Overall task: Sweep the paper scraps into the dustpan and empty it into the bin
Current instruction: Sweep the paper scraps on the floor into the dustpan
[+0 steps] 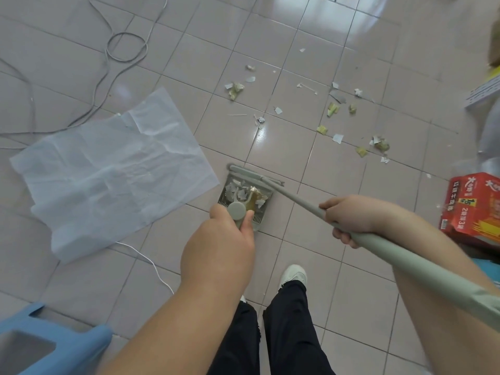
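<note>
Under me: glossy pale pink tiled floor (pixel 319 28), light glare at its far edge. Grey cables (pixel 127 47) loop toward the far left corner. Crumpled white sheet (pixel 108 169) lies flat, left. Blue plastic stool (pixel 54 345) at near left corner. Red printed carton (pixel 473 207) by right edge.

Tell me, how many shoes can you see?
1. A white shoe shows on the tiled floor, beyond the dark trouser legs. The other foot is mostly hidden behind the left arm.
</note>
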